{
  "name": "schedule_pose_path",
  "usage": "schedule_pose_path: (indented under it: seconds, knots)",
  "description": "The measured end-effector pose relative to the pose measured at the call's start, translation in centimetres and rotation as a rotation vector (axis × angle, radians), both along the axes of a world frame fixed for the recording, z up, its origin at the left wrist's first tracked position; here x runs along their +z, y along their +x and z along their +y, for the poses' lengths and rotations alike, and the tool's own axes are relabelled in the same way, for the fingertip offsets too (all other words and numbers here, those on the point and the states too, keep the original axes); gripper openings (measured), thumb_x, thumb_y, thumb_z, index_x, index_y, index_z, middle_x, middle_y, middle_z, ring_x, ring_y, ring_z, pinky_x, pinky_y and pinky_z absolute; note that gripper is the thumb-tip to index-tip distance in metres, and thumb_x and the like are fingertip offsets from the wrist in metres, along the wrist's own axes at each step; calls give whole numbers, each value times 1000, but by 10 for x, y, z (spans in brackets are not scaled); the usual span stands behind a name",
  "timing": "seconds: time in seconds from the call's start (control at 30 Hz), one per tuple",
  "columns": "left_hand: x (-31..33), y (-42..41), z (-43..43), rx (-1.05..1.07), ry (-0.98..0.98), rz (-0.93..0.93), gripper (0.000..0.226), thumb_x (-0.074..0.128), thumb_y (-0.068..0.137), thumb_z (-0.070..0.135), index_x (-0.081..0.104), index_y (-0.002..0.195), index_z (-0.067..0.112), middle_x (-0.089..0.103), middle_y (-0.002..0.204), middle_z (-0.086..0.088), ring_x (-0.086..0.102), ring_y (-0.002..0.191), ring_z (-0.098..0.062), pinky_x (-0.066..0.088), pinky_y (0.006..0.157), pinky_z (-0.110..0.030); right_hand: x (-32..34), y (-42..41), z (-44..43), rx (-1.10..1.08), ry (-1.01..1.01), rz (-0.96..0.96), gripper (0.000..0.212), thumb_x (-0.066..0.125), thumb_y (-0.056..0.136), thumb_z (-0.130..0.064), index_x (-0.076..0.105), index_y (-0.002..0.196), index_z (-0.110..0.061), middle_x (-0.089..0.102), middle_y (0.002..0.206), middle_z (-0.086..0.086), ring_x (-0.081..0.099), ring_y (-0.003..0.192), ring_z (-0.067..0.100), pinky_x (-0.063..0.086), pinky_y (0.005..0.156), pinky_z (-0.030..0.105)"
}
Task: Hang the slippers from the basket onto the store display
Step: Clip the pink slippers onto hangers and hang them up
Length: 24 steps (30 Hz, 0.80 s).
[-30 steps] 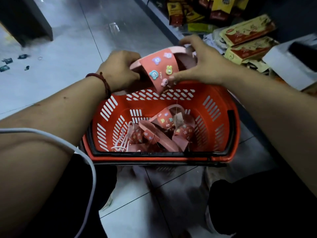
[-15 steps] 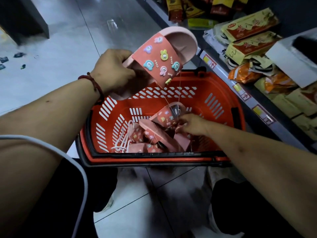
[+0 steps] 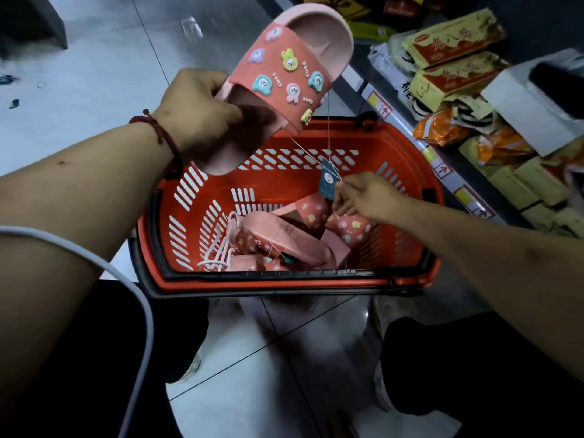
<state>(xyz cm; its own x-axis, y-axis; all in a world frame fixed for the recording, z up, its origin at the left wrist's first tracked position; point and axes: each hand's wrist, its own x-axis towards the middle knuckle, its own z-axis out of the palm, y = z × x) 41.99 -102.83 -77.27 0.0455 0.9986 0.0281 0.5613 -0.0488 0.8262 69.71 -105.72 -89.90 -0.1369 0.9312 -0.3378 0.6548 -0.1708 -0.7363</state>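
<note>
My left hand grips the heel end of a pink slipper with cartoon charms on its strap, held up above the red basket. A thin string runs down from that slipper to a blue tag. My right hand reaches into the basket and pinches the string beside the tag. Several more pink slippers lie piled in the basket's bottom, with a white plastic hanger at their left.
The basket stands on a grey tiled floor between my knees. A low shelf of packaged goods runs along the right. A white cable crosses my left arm. Small scraps lie on the floor far left.
My left hand has raised the slipper higher and tilted it. My right hand left the slipper, dropped into the basket, then came up slightly to pinch the string by the tag.
</note>
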Motion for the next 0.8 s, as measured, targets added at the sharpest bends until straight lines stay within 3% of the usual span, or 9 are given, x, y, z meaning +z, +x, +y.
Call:
schedule_pose_path:
  seconds: [0.17, 0.33, 0.47, 0.57, 0.67, 0.8]
  knots:
    - [6, 5, -7, 13, -101, -239, 45, 92, 66, 33, 78, 102, 11, 78, 100, -5, 74, 97, -23, 61, 87, -43, 57, -8, -1, -48, 185, 102, 36, 39, 108, -18, 56, 77, -10, 66, 72, 9, 67, 61, 22, 52, 54, 24]
    - [2, 7, -14, -40, -249, -414, 40, 82, 78, 14, 72, 116, 7, 76, 107, -9, 74, 95, -24, 61, 83, -37, 115, -10, 2, 13, 329, 126, 35, 40, 108, -22, 60, 85, -4, 67, 76, 17, 67, 63, 24, 56, 61, 32]
    - [-6, 2, -13, -13, -337, -421, 38, 75, 83, 3, 67, 120, 6, 76, 105, -11, 74, 82, -22, 61, 71, -33, 139, -20, 5, 59, 400, 174, 36, 43, 107, -24, 60, 82, -5, 64, 72, 13, 64, 67, 32, 56, 65, 40]
    - [-12, -3, -12, 18, -444, -388, 31, 73, 82, -1, 69, 112, 5, 77, 99, -12, 74, 73, -21, 59, 62, -29, 149, -26, 6, 74, 422, 190, 37, 42, 107, -23, 61, 86, 1, 63, 75, 15, 64, 68, 31, 55, 66, 39]
    - [-22, -5, -15, -14, -585, -329, 29, 71, 80, -6, 71, 107, 2, 75, 104, -18, 73, 81, -28, 61, 70, -34, 152, -30, 6, 77, 417, 186, 36, 41, 108, -23, 61, 85, -3, 65, 76, 15, 66, 68, 29, 56, 67, 38]
    - [-43, -7, -19, 26, -686, -187, 31, 69, 82, -6, 68, 113, -4, 74, 107, -22, 71, 100, -39, 57, 92, -52, 153, -38, 7, 107, 414, 165, 37, 42, 108, -22, 62, 84, -3, 70, 80, 18, 70, 71, 32, 58, 69, 40]
